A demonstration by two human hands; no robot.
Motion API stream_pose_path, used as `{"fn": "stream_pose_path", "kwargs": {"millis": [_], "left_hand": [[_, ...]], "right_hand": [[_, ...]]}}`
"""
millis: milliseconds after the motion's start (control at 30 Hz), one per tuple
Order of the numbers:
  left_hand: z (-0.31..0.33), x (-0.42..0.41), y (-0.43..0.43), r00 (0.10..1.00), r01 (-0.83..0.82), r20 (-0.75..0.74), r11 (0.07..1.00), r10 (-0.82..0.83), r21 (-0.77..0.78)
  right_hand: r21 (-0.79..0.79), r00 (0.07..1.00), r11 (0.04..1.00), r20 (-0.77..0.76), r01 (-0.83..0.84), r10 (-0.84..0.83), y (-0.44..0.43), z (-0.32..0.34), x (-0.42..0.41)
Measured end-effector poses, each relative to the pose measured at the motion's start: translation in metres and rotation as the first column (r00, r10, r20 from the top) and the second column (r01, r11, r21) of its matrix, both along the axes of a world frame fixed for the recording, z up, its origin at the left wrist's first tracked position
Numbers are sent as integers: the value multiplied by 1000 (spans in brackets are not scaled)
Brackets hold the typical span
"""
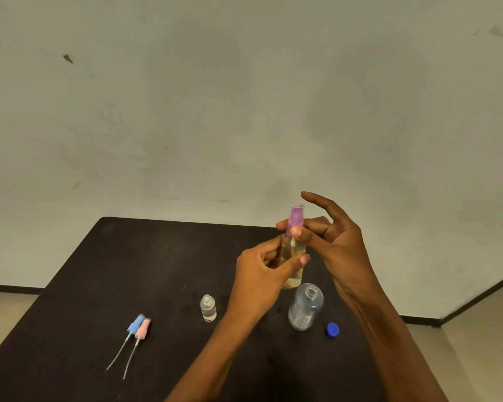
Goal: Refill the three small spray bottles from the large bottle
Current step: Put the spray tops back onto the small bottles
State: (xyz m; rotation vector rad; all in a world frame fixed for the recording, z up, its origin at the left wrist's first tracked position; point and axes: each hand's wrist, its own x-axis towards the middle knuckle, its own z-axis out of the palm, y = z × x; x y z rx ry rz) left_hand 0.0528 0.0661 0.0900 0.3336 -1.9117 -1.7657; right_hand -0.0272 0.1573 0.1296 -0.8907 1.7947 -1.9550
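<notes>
My left hand (262,274) grips the body of a small clear spray bottle (293,258) holding yellowish liquid, raised above the black table (128,271). My right hand (331,239) pinches its purple spray cap (295,217) between thumb and forefinger; the other fingers are spread. Below them the large clear bottle (305,307) stands uncapped, its blue cap (332,329) lying to its right. Another small clear bottle (208,308) stands open to the left. A blue spray head (135,324) and a pink spray head (143,328) with long tubes lie side by side at the left.
A pale wall rises behind the table's far edge. Floor shows at both sides, with a dark skirting line (12,288) along the wall.
</notes>
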Motion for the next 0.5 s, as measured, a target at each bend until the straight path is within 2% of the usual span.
{"fn": "stream_pose_path", "kwargs": {"millis": [333, 500], "left_hand": [[-3, -3, 3, 996, -68, -66, 996, 65, -54], [-7, -3, 3, 992, -98, -83, 993, 92, -68]], "right_hand": [[-25, 985, 987, -73, 157, -158, -5, -4, 6], [-8, 978, 983, -99, 182, -182, -6, -6, 8]]}}
